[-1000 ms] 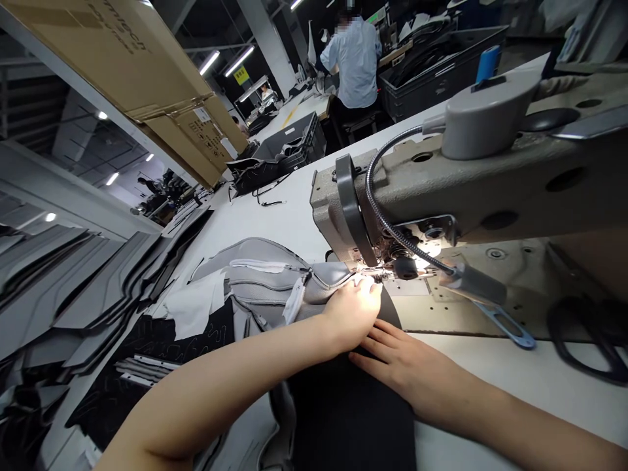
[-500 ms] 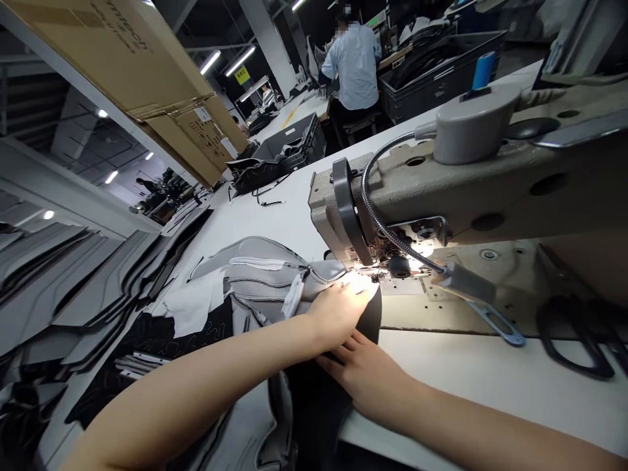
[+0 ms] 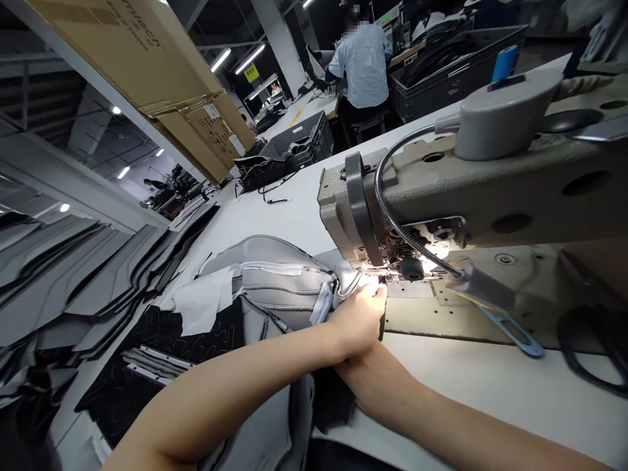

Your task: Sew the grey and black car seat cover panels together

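Observation:
My left hand is closed on the edge of a grey padded fabric piece, right by the lit needle area of a sewing machine. The piece has dark-edged seams and white strips sewn on. My right hand lies under and behind the left one, so its fingers are hidden. Its wrist crosses below the left hand, by the dark part of the fabric. A small lamp on a flexible metal neck lights the stitching spot.
Black scissors and a blue flat tool lie right of the needle. Stacked grey panels fill the left side. Behind are a grey crate, cardboard boxes and a seated person in a light blue shirt.
My right hand has slid up and under my left hand, hiding its fingers. My left hand's fingers have curled in at the fabric edge. The view has shifted slightly.

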`<state>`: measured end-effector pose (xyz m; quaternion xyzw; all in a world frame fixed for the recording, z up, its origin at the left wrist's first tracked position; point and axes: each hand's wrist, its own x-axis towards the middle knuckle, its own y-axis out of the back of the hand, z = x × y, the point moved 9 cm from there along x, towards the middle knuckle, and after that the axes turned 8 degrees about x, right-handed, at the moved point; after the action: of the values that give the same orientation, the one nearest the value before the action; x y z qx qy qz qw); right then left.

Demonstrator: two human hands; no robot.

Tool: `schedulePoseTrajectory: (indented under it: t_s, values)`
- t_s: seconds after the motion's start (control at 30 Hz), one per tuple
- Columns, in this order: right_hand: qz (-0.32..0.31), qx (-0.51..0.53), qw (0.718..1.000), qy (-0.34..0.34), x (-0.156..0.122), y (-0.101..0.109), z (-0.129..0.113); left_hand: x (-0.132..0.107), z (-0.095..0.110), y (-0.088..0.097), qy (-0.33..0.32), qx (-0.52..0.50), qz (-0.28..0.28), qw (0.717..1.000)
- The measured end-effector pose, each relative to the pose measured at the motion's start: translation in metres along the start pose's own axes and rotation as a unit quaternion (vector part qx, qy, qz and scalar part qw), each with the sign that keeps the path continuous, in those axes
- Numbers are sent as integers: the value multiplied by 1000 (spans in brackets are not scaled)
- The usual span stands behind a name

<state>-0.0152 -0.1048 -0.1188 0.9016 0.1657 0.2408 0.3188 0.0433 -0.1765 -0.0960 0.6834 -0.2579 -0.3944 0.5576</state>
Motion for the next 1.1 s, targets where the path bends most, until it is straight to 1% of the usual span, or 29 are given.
schedulePoseTrajectory:
  t_s: [0.13, 0.2, 0.27, 0.33, 0.37, 0.4, 0.47, 0.5, 0.53, 0.57, 0.6, 0.67, 0.73, 0.8, 0.87, 0.9, 0.97, 1.0, 1.03, 1.1]
  values:
    - [-22, -38, 999, -8, -2, 6, -4, 9, 1, -3, -15, 45, 16, 999]
    - [-26, -45, 999, -4, -3, 7, -4, 7, 4, -1, -35, 60, 24, 997]
    - [-18, -44, 999, 4, -3, 9, -4, -7, 7, 4, -66, 78, 34, 994]
    - [-9, -48, 999, 25, -3, 11, -7, -35, 4, 10, -80, 108, 49, 990]
    - [-3, -51, 998, 35, -3, 13, -9, -51, -3, 13, -61, 129, 54, 988]
    - [4, -55, 997, 45, -3, 16, -11, -68, -14, 16, -25, 149, 56, 987]
    - [18, -60, 996, 58, -2, 23, -15, -99, -44, 15, 73, 176, 46, 981]
    - [22, -63, 996, 61, -2, 25, -17, -111, -58, 13, 113, 182, 39, 976]
    - [21, -64, 996, 64, -2, 26, -18, -117, -69, 10, 136, 185, 34, 973]
    - [17, -62, 996, 66, -2, 25, -18, -119, -77, 7, 140, 189, 32, 971]
    - [10, -58, 996, 65, -2, 23, -18, -117, -83, 5, 130, 195, 32, 972]
    - [-9, -39, 998, 49, -4, 17, -13, -105, -87, 2, 85, 202, 34, 975]
    - [-25, -7, 999, 22, -6, 16, -8, -93, -84, 8, 35, 194, 41, 979]
    - [-40, 30, 999, -1, -11, 21, -6, -87, -71, 22, -6, 169, 54, 984]
    - [-54, 63, 997, 3, -18, 31, -12, -88, -47, 31, -53, 137, 48, 988]
    - [-65, 81, 994, 17, -23, 37, -18, -90, -33, 31, -81, 124, 31, 988]
    - [-76, 114, 990, 37, -36, 51, -25, -95, -10, 25, -123, 115, -15, 986]
    - [-69, 119, 990, 29, -42, 59, -23, -97, -3, 22, -128, 116, -29, 985]
    - [-50, 107, 993, 5, -48, 67, -15, -98, 0, 19, -124, 117, -35, 985]
    - [14, 39, 996, -77, -54, 85, 10, -98, 1, 14, -107, 114, -32, 987]
